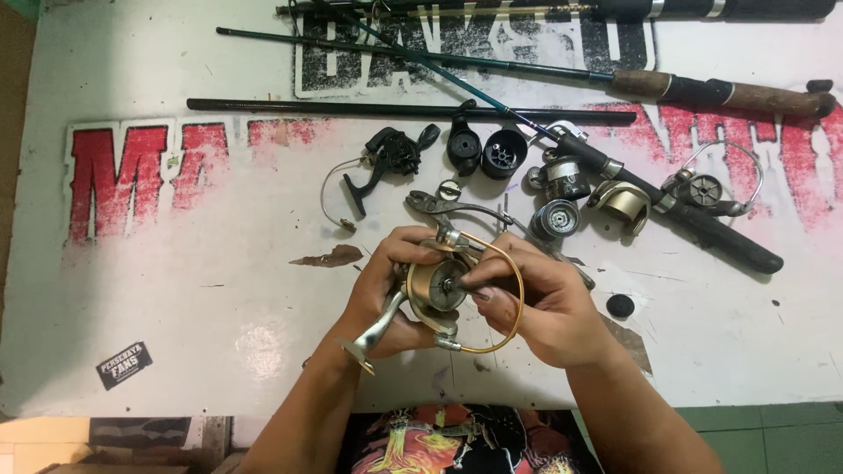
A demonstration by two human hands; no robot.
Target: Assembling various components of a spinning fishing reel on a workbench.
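Left hand (386,290) grips gold metal spinning reel (436,285); right hand (536,307) fingers (479,279) pinch its hub. Stripped black reel parts (500,154) lie beyond; reassembly unfinished.

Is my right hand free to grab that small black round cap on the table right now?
Probably not at once: the right hand is pinching the centre of the gold reel. The black cap lies uncovered just beside it, so the path looks free.

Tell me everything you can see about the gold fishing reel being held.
The gold fishing reel is a spinning reel of gold and silver metal, its spool off. A thin gold bail wire loops out to its right; a silver foot juts down-left. The left hand cradles it above the table while the right hand fingertips touch its centre shaft.
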